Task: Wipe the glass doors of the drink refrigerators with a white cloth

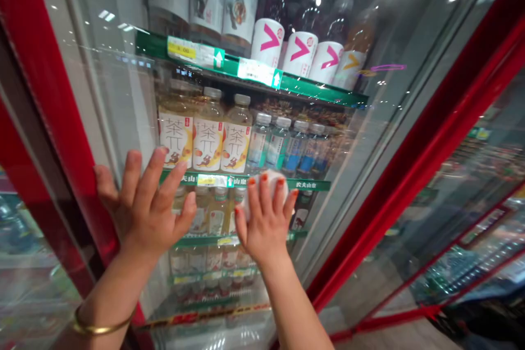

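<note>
Pressing my spread left hand (pixel 143 210) and wide-fingered right hand (pixel 266 224) on the clear glass door (pixel 110 82) of a drinks cooler, my left little finger touches its glossy red metal frame (pixel 55 104). Under my right fingers sits one white rounded wad (pixel 270 188), mostly hidden; I cannot tell whether I hold it. Behind the glass stand three clear tea bottles (pixel 207 131) with white labels, four bottles with chevron labels (pixel 299 49), and three tiger-labelled bottles (pixel 207 0), cut off above. Glare blurs the lower shelves.

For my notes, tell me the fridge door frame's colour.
The door frame is red, best seen in the head view.
</note>
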Demonstrator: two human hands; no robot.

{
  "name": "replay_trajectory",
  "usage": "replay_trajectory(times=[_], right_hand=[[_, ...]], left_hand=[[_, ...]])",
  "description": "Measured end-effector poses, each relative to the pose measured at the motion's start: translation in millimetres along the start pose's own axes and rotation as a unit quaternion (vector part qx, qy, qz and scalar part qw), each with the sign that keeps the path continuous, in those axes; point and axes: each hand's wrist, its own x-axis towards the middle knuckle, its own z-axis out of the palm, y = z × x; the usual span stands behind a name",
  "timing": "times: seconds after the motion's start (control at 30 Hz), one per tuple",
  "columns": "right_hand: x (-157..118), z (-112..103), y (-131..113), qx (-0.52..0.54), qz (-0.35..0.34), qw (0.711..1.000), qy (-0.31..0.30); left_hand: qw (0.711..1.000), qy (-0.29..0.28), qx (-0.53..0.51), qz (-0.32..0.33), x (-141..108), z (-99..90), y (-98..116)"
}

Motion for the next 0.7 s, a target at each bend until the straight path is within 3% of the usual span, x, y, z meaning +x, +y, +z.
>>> replay_trajectory(times=[0.07,0.13,0.2,0.27,0.37,0.43,0.5,0.6,0.7], right_hand=[[-35,4,0,-0.011,-0.014,1.000,-0.013],[-60,4,27,-0.032,0.054,0.998,-0.015],[-62,0,62,-0.043,0.152,0.987,-0.002],[-45,-3,79,-0.035,0.213,0.976,0.022],[-23,-1,59,-0.009,0.168,0.985,0.026],[-29,2,37,0.005,0.086,0.996,0.011],[-50,5,31,0.004,0.044,0.999,0.000],[-73,5,56,-0.020,0.110,0.994,-0.002],[-61,0,84,-0.033,0.202,0.979,0.017]], left_hand=[[1.000,0.003,0.015,0.026,-1,0.6,-6],[1.000,0.000,0.017,0.026,-2,-0.6,-10],[1.000,-0.016,0.010,0.003,-2,-3.0,-11],[0.999,-0.031,0.007,-0.020,-3,-4.4,-3],[1.000,0.001,0.005,-0.021,-6,0.8,28],[1.000,0.006,-0.007,0.000,-10,10.4,57],[0.999,-0.029,-0.018,0.024,-14,22.3,85],[0.998,-0.055,-0.008,0.042,-19,35.7,107],[0.997,-0.053,0.012,0.053,-21,38.5,109]])
